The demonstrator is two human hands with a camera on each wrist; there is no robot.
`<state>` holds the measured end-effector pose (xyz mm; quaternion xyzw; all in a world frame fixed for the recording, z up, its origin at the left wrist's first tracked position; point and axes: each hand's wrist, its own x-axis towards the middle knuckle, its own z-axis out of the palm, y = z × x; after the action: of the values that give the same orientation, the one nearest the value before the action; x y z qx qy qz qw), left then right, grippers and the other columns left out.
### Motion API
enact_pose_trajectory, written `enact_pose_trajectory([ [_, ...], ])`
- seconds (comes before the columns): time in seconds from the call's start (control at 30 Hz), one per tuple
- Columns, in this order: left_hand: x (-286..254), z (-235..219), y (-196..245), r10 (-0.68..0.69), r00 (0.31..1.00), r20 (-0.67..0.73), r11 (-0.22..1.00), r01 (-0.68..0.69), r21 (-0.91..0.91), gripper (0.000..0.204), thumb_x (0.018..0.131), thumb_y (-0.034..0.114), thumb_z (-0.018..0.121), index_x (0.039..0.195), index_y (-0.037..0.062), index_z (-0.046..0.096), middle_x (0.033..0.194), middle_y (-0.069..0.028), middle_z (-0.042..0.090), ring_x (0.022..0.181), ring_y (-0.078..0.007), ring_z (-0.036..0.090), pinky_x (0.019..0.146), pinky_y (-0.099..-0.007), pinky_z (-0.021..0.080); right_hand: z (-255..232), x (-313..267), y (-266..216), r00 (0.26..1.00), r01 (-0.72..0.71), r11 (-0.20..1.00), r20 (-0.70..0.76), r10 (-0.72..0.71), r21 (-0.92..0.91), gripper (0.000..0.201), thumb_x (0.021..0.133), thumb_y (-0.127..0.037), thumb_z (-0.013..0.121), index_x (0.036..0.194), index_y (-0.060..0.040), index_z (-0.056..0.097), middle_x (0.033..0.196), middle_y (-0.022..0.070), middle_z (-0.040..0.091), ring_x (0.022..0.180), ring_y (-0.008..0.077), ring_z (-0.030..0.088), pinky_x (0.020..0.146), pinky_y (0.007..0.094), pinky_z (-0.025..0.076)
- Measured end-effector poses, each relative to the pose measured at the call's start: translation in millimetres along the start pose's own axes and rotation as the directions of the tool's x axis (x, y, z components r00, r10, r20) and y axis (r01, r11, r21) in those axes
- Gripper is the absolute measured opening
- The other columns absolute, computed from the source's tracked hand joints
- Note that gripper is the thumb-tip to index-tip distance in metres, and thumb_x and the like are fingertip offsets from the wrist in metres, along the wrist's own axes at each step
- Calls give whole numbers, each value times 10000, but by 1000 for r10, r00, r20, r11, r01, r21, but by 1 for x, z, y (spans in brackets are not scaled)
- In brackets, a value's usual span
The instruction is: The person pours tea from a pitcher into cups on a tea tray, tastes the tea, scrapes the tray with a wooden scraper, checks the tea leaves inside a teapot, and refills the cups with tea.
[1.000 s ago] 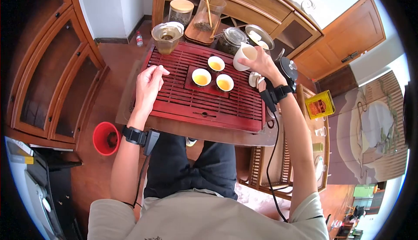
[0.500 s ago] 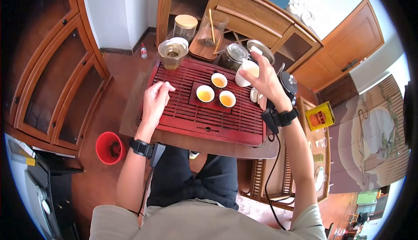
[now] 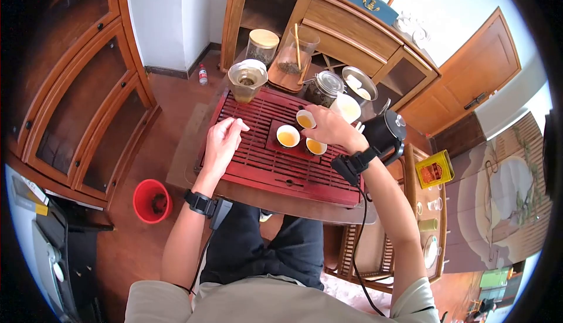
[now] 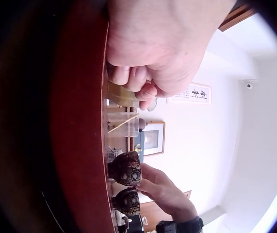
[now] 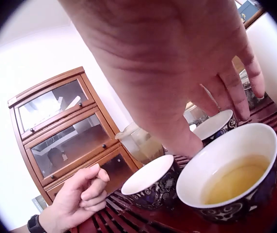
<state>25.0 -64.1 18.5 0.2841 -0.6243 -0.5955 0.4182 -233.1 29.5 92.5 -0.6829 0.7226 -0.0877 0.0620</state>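
Three small dark-patterned teacups with white insides and yellow tea stand on the red slatted tea tray (image 3: pixel 258 167). My right hand (image 3: pixel 334 128) reaches over the far cup (image 3: pixel 304 120), thumb and fingers spread at its rim. In the right wrist view, the near cup (image 5: pixel 226 170) and the left cup (image 5: pixel 150 184) sit below the palm. My left hand (image 3: pixel 223 142) is at the tray's left side, fingers curled in, holding nothing. A white pitcher (image 3: pixel 347 108) stands beyond the right hand.
A glass pot with a strainer (image 3: pixel 247 82) stands at the tray's back left. Behind are a wooden-lidded jar (image 3: pixel 262 44), a clasp jar (image 3: pixel 325 85) and a metal bowl (image 3: pixel 359 82). A black kettle (image 3: pixel 387 128) is at right, a red bin (image 3: pixel 152 201) on the floor.
My right hand has let go of the white pitcher and moved left and nearer to the far teacup. The left hand stays curled by the tray. The head view has shifted slightly.
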Motion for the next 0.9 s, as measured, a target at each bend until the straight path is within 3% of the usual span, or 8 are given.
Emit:
enact_pose_trajectory([
  [0.17,1,0,-4,15,1000,-18,1000,-15,-24,305,1002,245,539,821,25,648,574,71,396,519,-10,356,454,-213,278,1,6,-3,999,-15,1000,-34,15,-14,524,741,-297,744,1099,43,566,977,286,658,957,415,642,849,461,509],
  [0.23,1,0,-4,16,1000,-13,1000,-17,-13,308,999,251,546,821,22,649,579,71,396,523,-11,356,458,-214,278,-3,9,-3,989,-138,990,56,137,23,609,731,-330,752,1206,8,575,1064,241,668,1011,373,645,885,409,510],
  [0.47,2,0,-9,49,999,-2,999,-49,4,300,1013,223,513,832,26,648,580,52,437,528,-29,396,484,-213,314,-47,30,-21,991,-128,989,-29,131,79,533,715,-289,762,1135,5,617,1021,210,682,969,335,662,856,399,519],
  [0.6,4,0,-4,26,1000,7,1000,-26,6,294,1012,221,517,836,28,651,587,49,446,531,-30,401,483,-214,320,-73,64,-39,993,46,998,-110,-40,52,522,719,-292,762,1121,9,617,1003,211,684,949,335,667,838,390,525],
  [0.63,2,0,-5,27,1000,10,1000,-27,-3,294,1012,221,517,836,28,652,587,48,446,531,-29,401,482,-215,319,-76,76,-39,995,79,995,-61,-76,60,551,720,-342,761,1099,23,597,973,265,675,956,391,660,847,443,524],
  [0.73,2,-1,-8,21,1000,-4,1000,-21,-2,299,1007,227,527,832,18,651,580,46,440,525,-29,394,476,-218,322,-73,100,-53,982,158,983,-116,-146,97,520,719,-328,763,1070,22,607,956,262,675,954,395,656,835,445,527],
  [0.8,3,-1,-6,16,1000,-5,1000,-16,-13,305,1001,235,541,828,7,646,584,43,441,530,-30,397,474,-220,332,-78,109,-75,993,101,995,-61,-101,-13,500,704,-264,753,1102,4,612,930,216,691,886,326,683,808,385,537],
  [0.9,3,1,-6,-5,1000,-7,1000,4,-29,290,1012,212,512,834,34,656,559,56,425,508,-22,371,468,-212,293,-69,125,-83,984,170,974,-24,-176,-152,508,696,-253,747,1114,1,611,930,227,688,879,343,679,811,408,536],
])
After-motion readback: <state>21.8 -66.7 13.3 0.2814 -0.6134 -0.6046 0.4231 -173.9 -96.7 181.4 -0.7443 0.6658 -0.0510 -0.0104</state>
